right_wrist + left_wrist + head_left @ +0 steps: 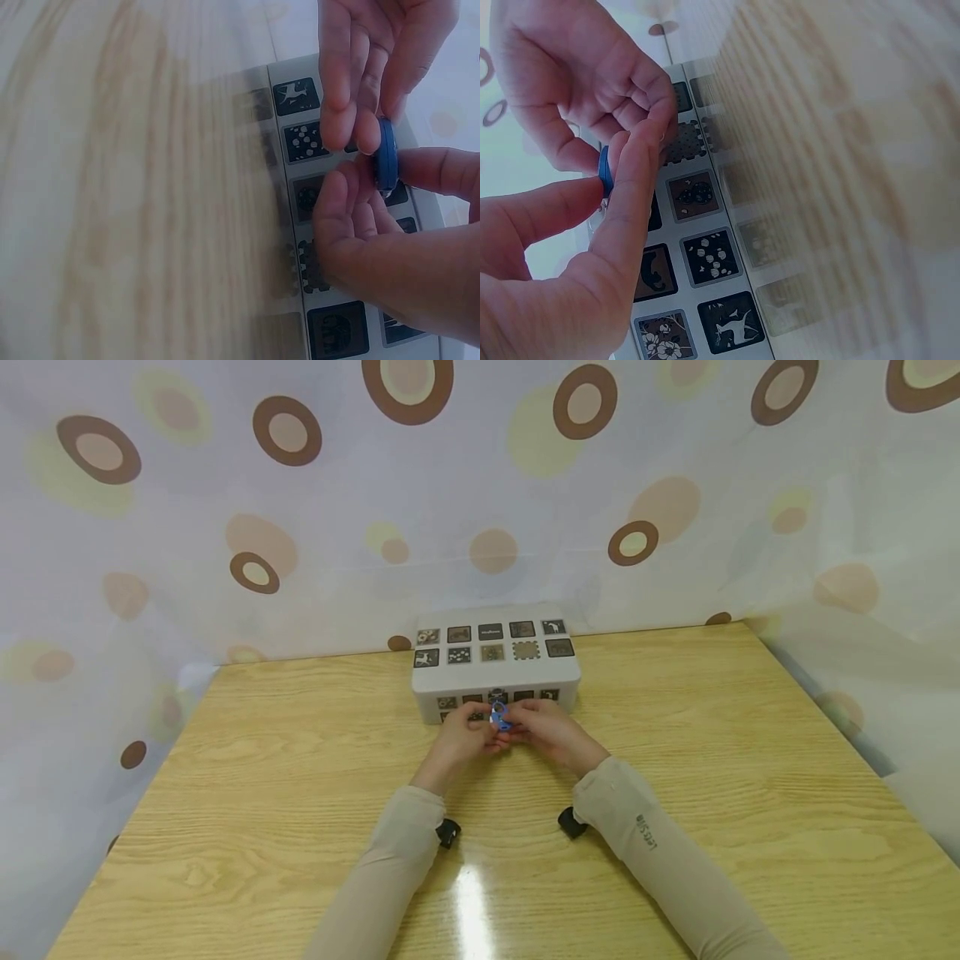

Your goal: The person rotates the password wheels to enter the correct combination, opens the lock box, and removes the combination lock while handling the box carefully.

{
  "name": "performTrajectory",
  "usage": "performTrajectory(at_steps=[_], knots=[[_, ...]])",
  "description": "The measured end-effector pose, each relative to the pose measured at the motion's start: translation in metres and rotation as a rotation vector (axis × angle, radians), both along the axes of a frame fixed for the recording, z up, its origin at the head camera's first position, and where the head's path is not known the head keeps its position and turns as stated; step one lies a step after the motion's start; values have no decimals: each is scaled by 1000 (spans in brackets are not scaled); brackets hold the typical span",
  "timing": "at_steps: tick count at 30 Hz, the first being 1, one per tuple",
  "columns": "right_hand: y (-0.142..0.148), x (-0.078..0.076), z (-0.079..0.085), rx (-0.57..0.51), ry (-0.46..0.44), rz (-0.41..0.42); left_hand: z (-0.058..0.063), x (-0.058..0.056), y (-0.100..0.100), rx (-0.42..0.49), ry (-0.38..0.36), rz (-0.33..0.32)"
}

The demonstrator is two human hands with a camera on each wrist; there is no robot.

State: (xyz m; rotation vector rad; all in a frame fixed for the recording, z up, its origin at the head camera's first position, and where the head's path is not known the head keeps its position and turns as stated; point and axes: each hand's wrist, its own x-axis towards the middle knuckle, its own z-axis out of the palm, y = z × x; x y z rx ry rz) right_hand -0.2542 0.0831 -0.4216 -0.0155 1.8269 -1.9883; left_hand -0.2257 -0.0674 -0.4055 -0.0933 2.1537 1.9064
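Both hands meet at the front face of a white tin box (495, 675) printed with small dark picture squares. Between them is a small flat blue piece with a loop (500, 717), its thin edge showing in both wrist views. My left hand (459, 739) pinches it between thumb and fingers from the left. From the other side, my right hand (553, 732) also pinches the blue piece (386, 156), thumb on one face and fingers on the other. A dark clasp (498, 696) shows on the box front just above the blue piece.
The box stands at the back of a light wood table (300, 810), near a white curtain (337, 527) with brown and pastel circles. Black wrist straps (448, 833) show beside both beige sleeves (660, 852).
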Motion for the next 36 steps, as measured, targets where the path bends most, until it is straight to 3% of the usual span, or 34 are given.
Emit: performTrajectory(at_steps=[8, 36], knots=[[-1, -1, 0, 22, 31, 0, 2, 0, 0, -25, 3, 11], [2, -1, 1, 92, 61, 15, -1, 0, -1, 12, -15, -24]])
